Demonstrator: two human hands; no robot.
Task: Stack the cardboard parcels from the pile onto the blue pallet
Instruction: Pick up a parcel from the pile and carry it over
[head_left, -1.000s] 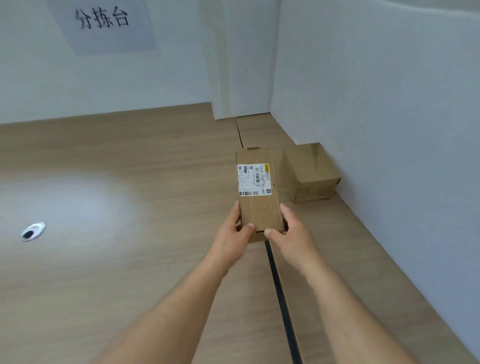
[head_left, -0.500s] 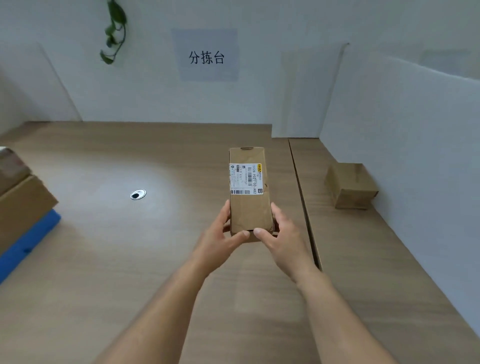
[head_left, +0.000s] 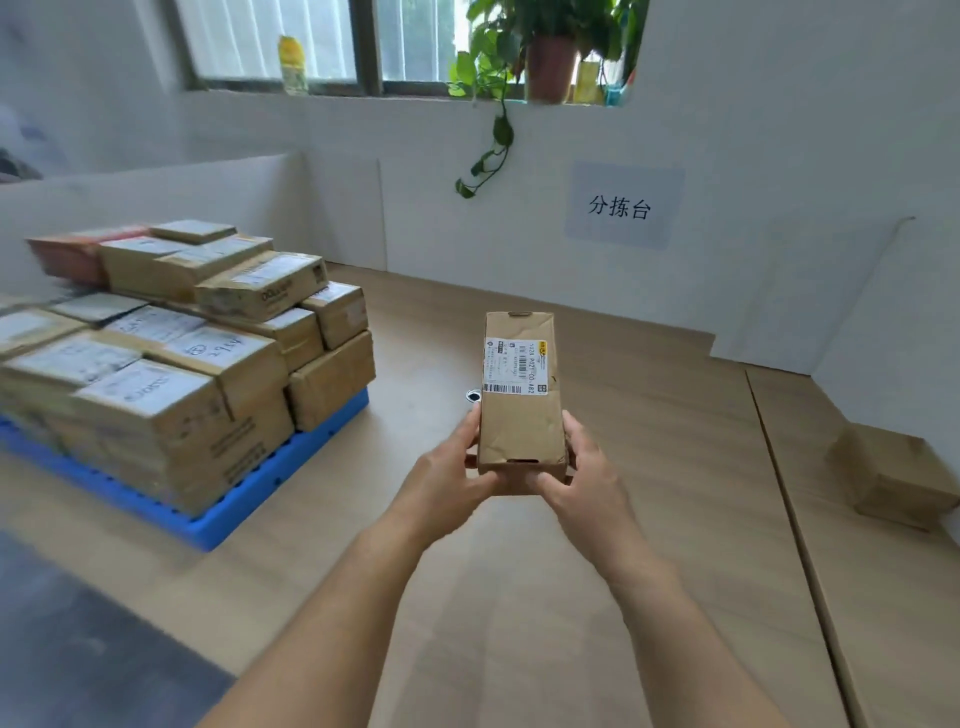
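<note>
Head view shows both hands raised in front, holding one narrow brown cardboard parcel with a white shipping label (head_left: 522, 415) above the light wooden table top (head_left: 519, 597). The left hand (head_left: 449, 480) grips the near left edge; its fingers (head_left: 470, 427) lie close together along that side, and the thumb presses the near end. The right hand (head_left: 589, 486) grips the near right edge in the same way, with its fingers (head_left: 577, 434) curled against the side. The label faces up, beyond the fingertips.

Well to the left of the left fingers is the blue plastic pallet (head_left: 234, 501), which carries a stack of brown cardboard parcels (head_left: 182, 364) in several layers. Far to the right of the right fingers, a small plain cardboard box (head_left: 893, 478) lies on the table beside the white partition wall (head_left: 893, 322). Beyond the fingertips, a white paper sign (head_left: 621, 208) hangs on the wall.
</note>
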